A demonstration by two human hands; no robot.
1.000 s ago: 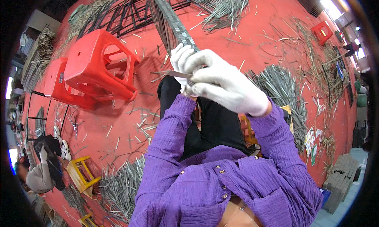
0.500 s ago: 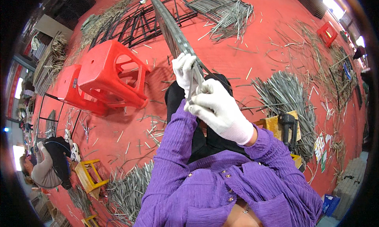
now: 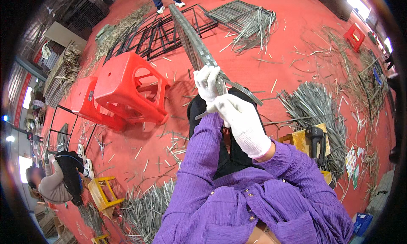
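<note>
A long woven panel [image 3: 191, 36], seen nearly edge-on and wrapped in flat grey strips, stretches away from my lap. Its near end is in my left hand [image 3: 208, 82], whose white-gloved fingers are curled round the edge. Just below and to the right, my right hand [image 3: 241, 121], also in a white glove, is closed on a flat grey strip [image 3: 201, 116]; a short end of it pokes out to the left. Another strip end [image 3: 248, 94] slants out to the right of the panel over my knee. The fingertips of my right hand are partly hidden.
Red plastic stools [image 3: 123, 80] stand at the left. Black metal frames [image 3: 146, 36] and a slatted panel [image 3: 237, 15] lie farther off. Bundled grey strips [image 3: 311, 104] lie at the right, beside a yellow stool [image 3: 301, 140] bearing a black tool [image 3: 314, 138]. A co-worker [image 3: 53, 184] sits at the left.
My right hand has turned and drawn in beside my left hand. The strip that stood up between the hands now lies low, and a strip end shows at the right. The whole view has shifted.
</note>
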